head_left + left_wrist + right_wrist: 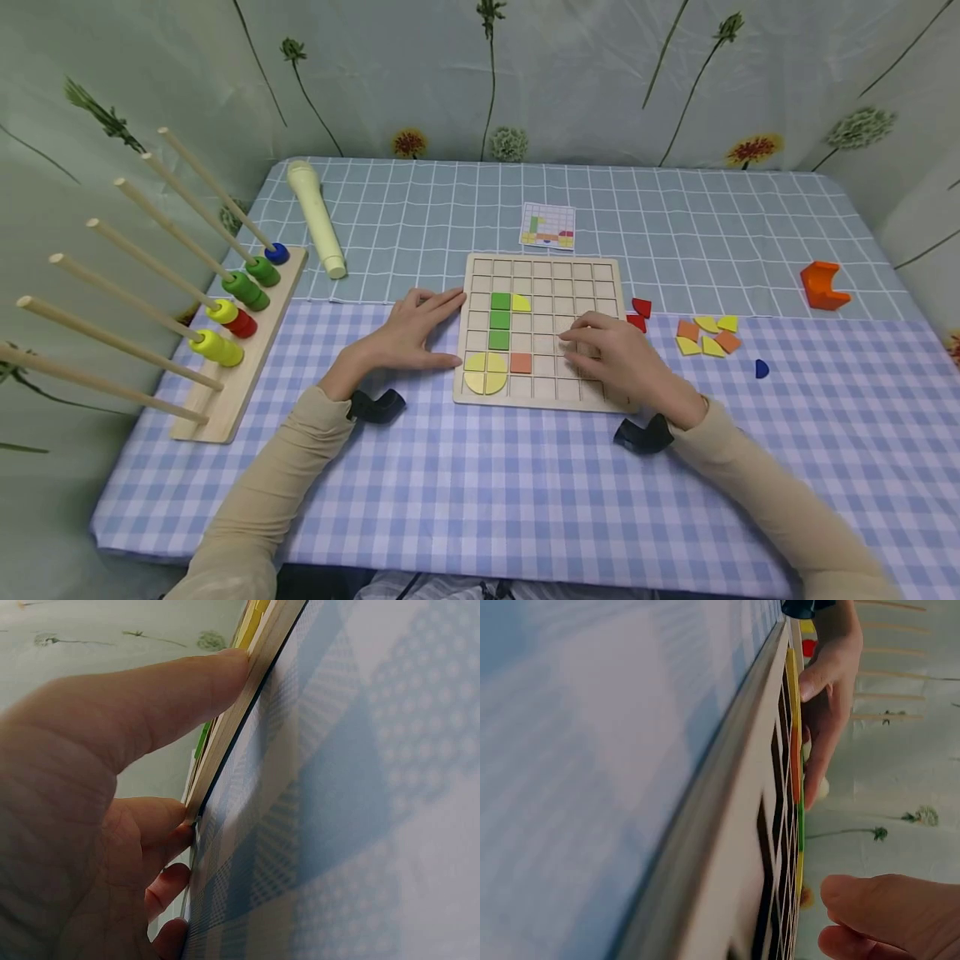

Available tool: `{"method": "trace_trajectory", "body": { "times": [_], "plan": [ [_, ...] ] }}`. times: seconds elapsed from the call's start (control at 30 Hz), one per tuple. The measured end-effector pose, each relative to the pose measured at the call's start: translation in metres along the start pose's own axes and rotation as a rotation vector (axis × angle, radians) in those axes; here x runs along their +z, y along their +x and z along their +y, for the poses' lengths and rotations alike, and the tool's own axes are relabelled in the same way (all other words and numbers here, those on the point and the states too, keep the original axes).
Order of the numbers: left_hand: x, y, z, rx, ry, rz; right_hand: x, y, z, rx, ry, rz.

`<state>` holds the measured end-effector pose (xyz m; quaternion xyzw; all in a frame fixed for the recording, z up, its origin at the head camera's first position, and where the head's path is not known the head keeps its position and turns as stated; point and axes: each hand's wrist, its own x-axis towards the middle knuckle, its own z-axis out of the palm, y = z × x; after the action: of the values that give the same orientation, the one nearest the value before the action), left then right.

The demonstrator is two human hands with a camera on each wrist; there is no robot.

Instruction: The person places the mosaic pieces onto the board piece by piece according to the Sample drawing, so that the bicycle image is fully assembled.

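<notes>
A wooden grid board lies flat on the table. On it are green squares in a column, a yellow quarter piece, an orange square and yellow pieces forming a circle. My left hand touches the board's left edge with thumb and fingertips, fingers spread. Over the right part of the board hovers my right hand, fingers loosely bent; nothing shows between its thumb and fingers. Above the board lies a pattern card with a coloured grid.
Right of the board lie red pieces, a group of yellow and orange pieces and a blue half-round. An orange curved block lies farther right. At left stand a pegged bead stand and a pale yellow baton.
</notes>
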<state>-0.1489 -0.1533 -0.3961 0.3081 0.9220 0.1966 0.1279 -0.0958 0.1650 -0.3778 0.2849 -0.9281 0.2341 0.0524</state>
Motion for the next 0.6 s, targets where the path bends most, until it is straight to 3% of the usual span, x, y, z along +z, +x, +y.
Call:
{"method": "trace_trajectory", "body": {
  "times": [0.3,0.6],
  "plan": [
    [0.0,0.0,0.0,0.008,0.002,0.001,-0.017,-0.023,0.031,0.0,-0.001,0.134],
    [0.0,0.0,-0.001,0.009,-0.003,0.0,-0.037,-0.042,0.053,0.068,-0.09,0.172]
  ]
}}
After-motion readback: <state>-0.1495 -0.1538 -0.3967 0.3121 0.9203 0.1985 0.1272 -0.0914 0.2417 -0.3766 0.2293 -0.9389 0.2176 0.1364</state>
